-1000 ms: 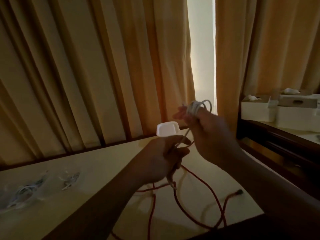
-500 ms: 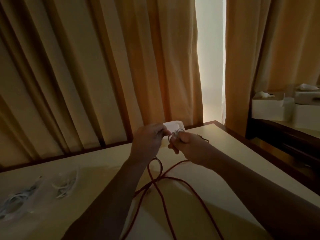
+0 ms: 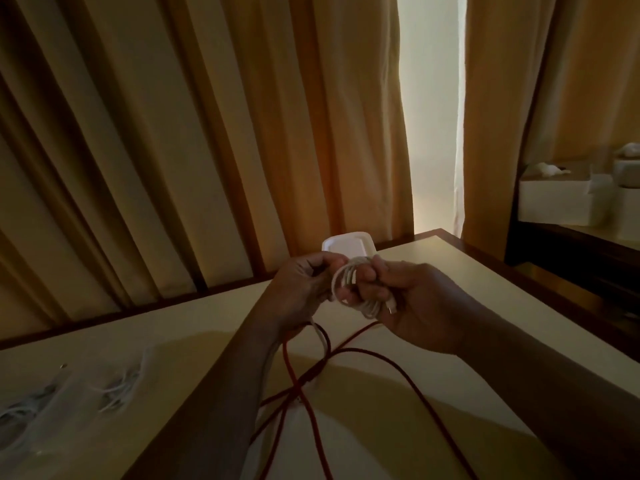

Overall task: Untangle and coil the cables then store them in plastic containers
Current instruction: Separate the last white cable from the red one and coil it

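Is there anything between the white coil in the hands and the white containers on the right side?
No object blocks the open path from the white coil to the containers. However, its loose tail hangs below the left hand and seems to cross the red cable on the table, so it may snag.

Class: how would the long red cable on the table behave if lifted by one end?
Probably floppy: the long red cable lies in loose crossing curves on the cream table. It would likely snag, since strands overlap.
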Demonstrator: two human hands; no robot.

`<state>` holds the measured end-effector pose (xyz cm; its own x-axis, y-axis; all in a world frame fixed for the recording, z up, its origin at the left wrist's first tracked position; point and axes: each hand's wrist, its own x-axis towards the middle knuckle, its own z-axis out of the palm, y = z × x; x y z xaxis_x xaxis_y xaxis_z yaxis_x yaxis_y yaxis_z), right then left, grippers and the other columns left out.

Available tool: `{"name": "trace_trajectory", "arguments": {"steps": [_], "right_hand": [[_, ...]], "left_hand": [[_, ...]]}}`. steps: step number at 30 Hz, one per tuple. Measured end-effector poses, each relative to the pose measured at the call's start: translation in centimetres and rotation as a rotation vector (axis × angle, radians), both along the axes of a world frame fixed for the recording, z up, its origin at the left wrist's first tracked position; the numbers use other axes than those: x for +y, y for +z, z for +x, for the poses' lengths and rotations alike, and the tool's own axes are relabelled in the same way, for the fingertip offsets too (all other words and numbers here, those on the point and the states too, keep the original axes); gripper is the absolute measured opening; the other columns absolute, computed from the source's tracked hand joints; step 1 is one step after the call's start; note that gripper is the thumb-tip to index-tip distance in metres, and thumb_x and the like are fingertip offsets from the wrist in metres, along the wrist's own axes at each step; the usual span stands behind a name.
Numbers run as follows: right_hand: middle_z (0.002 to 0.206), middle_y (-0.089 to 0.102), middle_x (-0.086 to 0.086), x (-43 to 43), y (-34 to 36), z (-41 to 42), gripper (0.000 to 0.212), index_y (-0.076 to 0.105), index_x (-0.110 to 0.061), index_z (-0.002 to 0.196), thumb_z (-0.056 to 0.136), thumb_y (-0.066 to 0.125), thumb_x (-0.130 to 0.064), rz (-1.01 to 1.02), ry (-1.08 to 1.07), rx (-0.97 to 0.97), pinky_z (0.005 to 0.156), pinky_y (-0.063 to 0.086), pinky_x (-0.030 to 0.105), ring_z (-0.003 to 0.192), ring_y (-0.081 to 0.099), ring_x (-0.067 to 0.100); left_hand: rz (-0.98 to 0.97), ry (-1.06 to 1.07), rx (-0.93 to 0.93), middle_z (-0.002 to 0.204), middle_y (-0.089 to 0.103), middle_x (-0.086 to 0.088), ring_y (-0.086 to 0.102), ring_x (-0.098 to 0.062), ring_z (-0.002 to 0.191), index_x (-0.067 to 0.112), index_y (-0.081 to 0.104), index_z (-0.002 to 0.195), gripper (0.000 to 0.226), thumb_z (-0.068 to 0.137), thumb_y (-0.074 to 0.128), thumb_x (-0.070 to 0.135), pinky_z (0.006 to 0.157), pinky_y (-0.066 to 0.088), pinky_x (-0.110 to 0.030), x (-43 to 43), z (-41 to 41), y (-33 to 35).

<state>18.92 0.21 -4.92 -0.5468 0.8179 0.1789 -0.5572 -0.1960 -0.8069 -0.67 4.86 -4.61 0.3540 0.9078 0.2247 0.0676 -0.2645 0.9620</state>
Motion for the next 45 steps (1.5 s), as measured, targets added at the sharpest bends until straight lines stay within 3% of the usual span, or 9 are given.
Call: {"name": "trace_trajectory", "arguments": {"steps": [5,9,12,18,24,30,35,39,45], "right_hand": [[0.094,0.063,0.009,-0.4,0.7,-0.9,0.037,0.06,-0.003,0.104,0.109,0.033,-0.028,0.147,-0.269,0.15,0.108,0.041,0.04,0.107,0.056,0.026],[0.106,0.067,-0.006,-0.1,-0.1,-0.7,0.02,0.057,-0.017,0.112,0.105,0.042,-0.028,0.716,-0.853,-0.731,0.086,0.059,0.023,0.101,0.067,0.002],[0.098,0.062,-0.008,1.8,-0.6,1.2,0.018,0.054,-0.015,0.112,0.101,0.044,-0.025,1.002,-1.141,-0.913,0.074,0.052,0.01,0.086,0.063,-0.006],[0.089,0.062,-0.002,2.6,-1.6,3.0,0.035,0.061,-0.016,0.095,0.109,0.033,-0.033,0.78,-0.713,-1.122,0.068,0.054,0.023,0.082,0.064,0.006],[0.097,0.072,0.01,-0.2,1.0,1.9,0.043,0.065,-0.01,0.091,0.097,0.042,-0.045,0.246,-0.187,-0.599,0.107,0.046,0.042,0.105,0.07,0.025],[0.079,0.056,0.015,-0.8,1.3,1.3,0.038,0.059,-0.009,0.077,0.096,0.049,-0.04,0.164,-0.098,-0.235,0.086,0.054,0.03,0.084,0.064,0.027],[0.073,0.058,0.014,-0.3,0.6,0.1,0.044,0.061,-0.004,0.078,0.102,0.042,-0.035,-0.04,-0.345,-0.172,0.079,0.056,0.032,0.074,0.068,0.023],[0.078,0.067,0.012,0.3,0.1,-0.2,0.04,0.068,-0.003,0.083,0.103,0.047,-0.031,-0.084,-0.467,-0.179,0.087,0.049,0.039,0.079,0.067,0.022],[0.069,0.064,0.011,0.1,0.1,-0.1,0.028,0.059,0.007,0.109,0.102,0.04,-0.013,-0.124,-0.439,-0.121,0.058,0.054,0.02,0.061,0.064,0.01]], "left_hand": [[-0.101,-0.048,0.094,0.087,0.066,-0.013,0.062,-0.019,0.066,0.01,0.077,0.097,0.014,0.098,0.063,0.012,0.07,0.057,-0.036,-1.1,1.7,-0.3],[-0.105,-0.2,0.336,0.092,0.071,-0.008,0.071,-0.017,0.077,0.011,0.07,0.113,0.017,0.102,0.058,0.009,0.073,0.061,-0.032,-2.9,3.6,2.1],[-0.065,-0.264,0.618,0.092,0.076,-0.001,0.074,-0.012,0.082,0.024,0.068,0.114,0.015,0.102,0.06,0.018,0.074,0.062,-0.028,-4.4,4.0,3.6],[0.325,-0.139,0.87,0.089,0.069,0.012,0.066,0.002,0.083,0.031,0.072,0.109,0.018,0.104,0.056,0.036,0.072,0.051,-0.021,-4.6,3.4,5.4],[0.551,0.211,0.572,0.082,0.07,0.015,0.064,-0.001,0.08,0.034,0.072,0.09,0.024,0.1,0.063,0.015,0.062,0.048,-0.015,-1.9,1.8,4.0],[0.233,-0.053,0.165,0.122,0.073,0.006,0.065,-0.014,0.12,0.027,0.076,0.117,0.024,0.102,0.058,0.025,0.102,0.054,-0.035,-1.0,2.4,0.3],[-0.232,-0.044,-0.292,0.115,0.072,-0.018,0.067,-0.033,0.109,0.002,0.071,0.118,0.032,0.104,0.051,0.022,0.089,0.055,-0.043,-0.8,4.2,-2.1],[-0.236,-0.027,-0.264,0.126,0.071,-0.009,0.065,-0.023,0.118,0.014,0.061,0.137,0.052,0.106,0.04,0.05,0.1,0.052,-0.042,-1.1,5.1,-2.8],[-0.07,0.112,-0.059,0.129,0.067,0.0,0.061,-0.01,0.123,0.035,0.062,0.128,0.066,0.086,0.044,0.082,0.115,0.043,-0.041,-1.0,5.6,-3.5]]}}
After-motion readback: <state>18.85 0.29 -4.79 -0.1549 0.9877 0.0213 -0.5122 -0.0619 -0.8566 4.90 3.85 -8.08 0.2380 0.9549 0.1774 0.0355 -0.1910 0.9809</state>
